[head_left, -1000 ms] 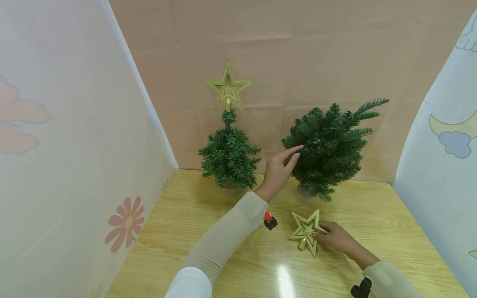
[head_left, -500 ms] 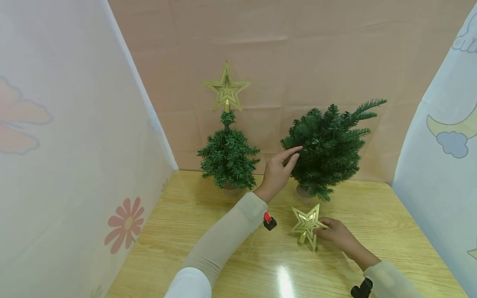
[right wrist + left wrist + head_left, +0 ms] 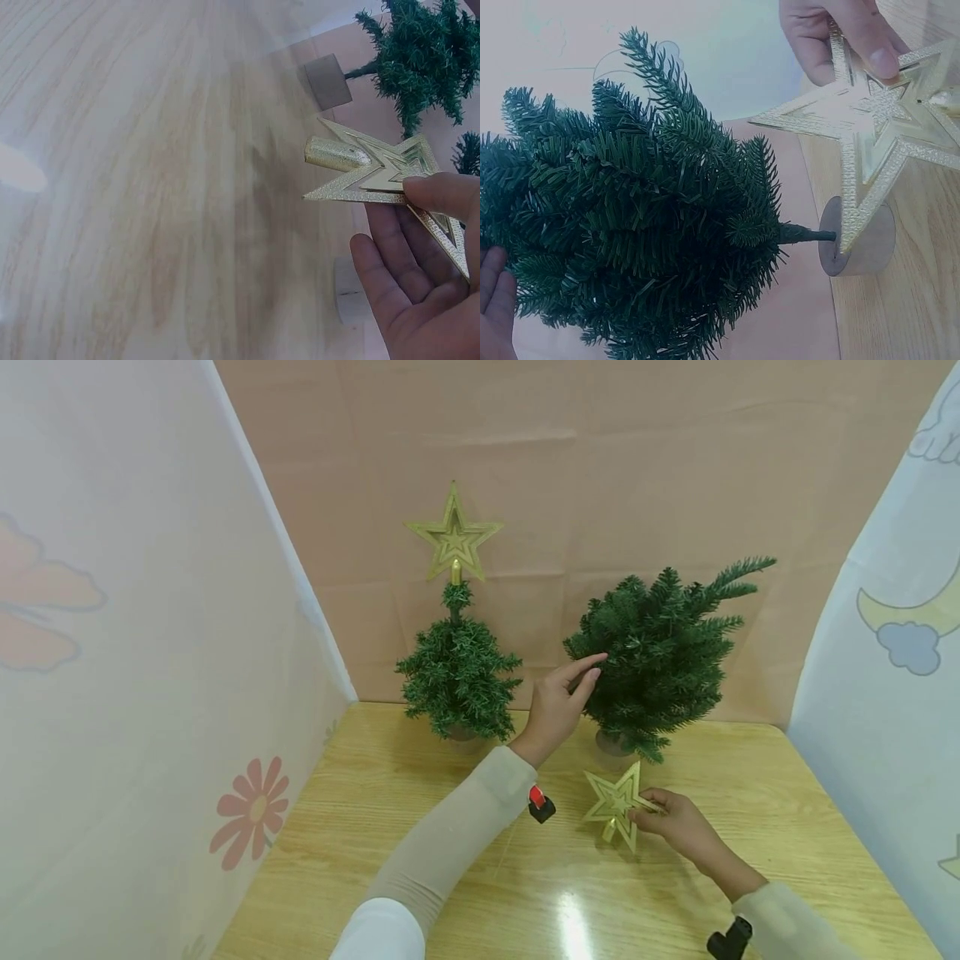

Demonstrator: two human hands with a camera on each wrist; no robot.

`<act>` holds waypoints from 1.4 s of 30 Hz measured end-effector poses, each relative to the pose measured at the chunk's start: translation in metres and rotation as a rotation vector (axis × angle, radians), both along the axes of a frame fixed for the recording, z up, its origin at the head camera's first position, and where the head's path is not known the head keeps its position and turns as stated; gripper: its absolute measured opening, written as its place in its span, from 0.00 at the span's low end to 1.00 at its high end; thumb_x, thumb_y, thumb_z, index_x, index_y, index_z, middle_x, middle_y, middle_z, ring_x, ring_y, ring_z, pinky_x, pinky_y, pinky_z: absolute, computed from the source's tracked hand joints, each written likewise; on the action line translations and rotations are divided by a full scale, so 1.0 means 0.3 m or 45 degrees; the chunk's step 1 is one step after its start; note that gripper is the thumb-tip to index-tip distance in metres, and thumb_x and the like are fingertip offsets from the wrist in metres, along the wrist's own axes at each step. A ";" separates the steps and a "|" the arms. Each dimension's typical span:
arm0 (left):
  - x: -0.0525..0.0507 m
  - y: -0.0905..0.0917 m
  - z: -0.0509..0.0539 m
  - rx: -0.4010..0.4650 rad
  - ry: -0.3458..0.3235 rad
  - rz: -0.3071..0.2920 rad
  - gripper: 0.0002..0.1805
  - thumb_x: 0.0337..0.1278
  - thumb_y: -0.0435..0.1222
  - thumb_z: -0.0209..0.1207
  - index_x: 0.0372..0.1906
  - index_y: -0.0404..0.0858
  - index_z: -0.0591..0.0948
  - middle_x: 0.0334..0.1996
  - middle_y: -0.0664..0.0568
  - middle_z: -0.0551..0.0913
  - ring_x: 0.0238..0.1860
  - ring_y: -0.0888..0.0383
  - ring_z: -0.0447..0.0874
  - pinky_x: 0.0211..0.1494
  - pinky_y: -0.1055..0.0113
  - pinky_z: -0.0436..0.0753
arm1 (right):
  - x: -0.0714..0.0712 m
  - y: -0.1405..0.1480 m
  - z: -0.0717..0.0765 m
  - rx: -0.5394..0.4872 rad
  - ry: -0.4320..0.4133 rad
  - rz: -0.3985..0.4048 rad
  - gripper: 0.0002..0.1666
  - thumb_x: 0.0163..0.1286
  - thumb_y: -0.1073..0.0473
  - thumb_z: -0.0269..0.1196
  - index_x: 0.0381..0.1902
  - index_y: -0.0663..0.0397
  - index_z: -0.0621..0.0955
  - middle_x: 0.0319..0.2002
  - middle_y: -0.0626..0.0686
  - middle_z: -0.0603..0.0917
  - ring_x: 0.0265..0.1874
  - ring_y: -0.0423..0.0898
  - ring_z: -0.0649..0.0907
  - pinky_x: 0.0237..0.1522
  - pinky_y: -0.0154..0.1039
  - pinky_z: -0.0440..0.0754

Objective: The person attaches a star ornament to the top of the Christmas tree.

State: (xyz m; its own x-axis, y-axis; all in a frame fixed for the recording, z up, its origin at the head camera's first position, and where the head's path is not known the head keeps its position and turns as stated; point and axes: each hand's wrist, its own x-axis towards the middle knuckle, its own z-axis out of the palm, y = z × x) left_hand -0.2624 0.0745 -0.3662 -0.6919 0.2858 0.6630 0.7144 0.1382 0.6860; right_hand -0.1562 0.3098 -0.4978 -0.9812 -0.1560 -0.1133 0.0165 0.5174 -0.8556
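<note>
In the head view, my right hand [image 3: 678,827] pinches a gold star tree topper [image 3: 618,802] by one of its points, above the table. The right wrist view shows the topper's hollow gold socket [image 3: 337,154] facing away from the palm. My left hand [image 3: 558,702] is at the left side of the right-hand Christmas tree [image 3: 660,652], its fingers extended at the branches. In the left wrist view, those fingers [image 3: 495,292] lie beside the green needles; whether they touch is hard to tell. The tree's round wooden base [image 3: 866,238] is partly behind the star.
A smaller Christmas tree [image 3: 461,681] stands at the back left, with another gold star [image 3: 455,539] on its tip. Both trees stand on the wooden table [image 3: 360,852] before a tan cloth backdrop [image 3: 637,468]. Printed curtains [image 3: 135,610] flank the table.
My right hand has lifted the star topper slightly up and away from me, toward the tree on the right. My left hand has stayed where it was.
</note>
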 end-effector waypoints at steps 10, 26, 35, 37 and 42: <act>-0.001 0.005 -0.010 0.000 -0.025 -0.011 0.20 0.74 0.46 0.49 0.65 0.48 0.77 0.30 0.45 0.79 0.10 0.61 0.60 0.17 0.70 0.68 | -0.002 -0.003 0.038 -0.109 -0.051 0.048 0.41 0.70 0.51 0.64 0.68 0.75 0.63 0.63 0.75 0.68 0.44 0.57 0.85 0.47 0.52 0.81; -0.003 -0.001 -0.010 0.006 -0.037 0.021 0.20 0.74 0.46 0.49 0.64 0.49 0.77 0.23 0.49 0.74 0.10 0.60 0.60 0.15 0.69 0.67 | 0.000 -0.002 0.154 0.152 0.264 0.119 0.21 0.69 0.50 0.64 0.52 0.60 0.80 0.59 0.68 0.74 0.55 0.67 0.76 0.46 0.53 0.82; -0.007 0.001 -0.008 0.019 -0.048 0.024 0.20 0.74 0.47 0.49 0.64 0.50 0.78 0.26 0.47 0.77 0.10 0.60 0.60 0.17 0.69 0.68 | 0.012 -0.004 0.267 0.220 0.372 0.124 0.10 0.69 0.53 0.65 0.44 0.51 0.83 0.52 0.58 0.81 0.54 0.63 0.78 0.45 0.57 0.80; -0.008 0.001 -0.008 0.021 -0.050 0.015 0.20 0.74 0.47 0.49 0.64 0.48 0.78 0.27 0.45 0.77 0.11 0.60 0.61 0.18 0.70 0.69 | 0.016 -0.006 0.291 0.232 0.398 0.134 0.08 0.69 0.54 0.65 0.43 0.49 0.83 0.51 0.57 0.81 0.54 0.63 0.78 0.46 0.58 0.79; -0.011 0.003 -0.011 0.038 -0.068 0.005 0.20 0.74 0.46 0.49 0.64 0.47 0.77 0.30 0.43 0.79 0.16 0.61 0.66 0.21 0.70 0.71 | 0.024 -0.007 0.346 0.210 0.408 0.174 0.06 0.69 0.56 0.66 0.42 0.48 0.83 0.52 0.55 0.80 0.53 0.60 0.80 0.44 0.49 0.82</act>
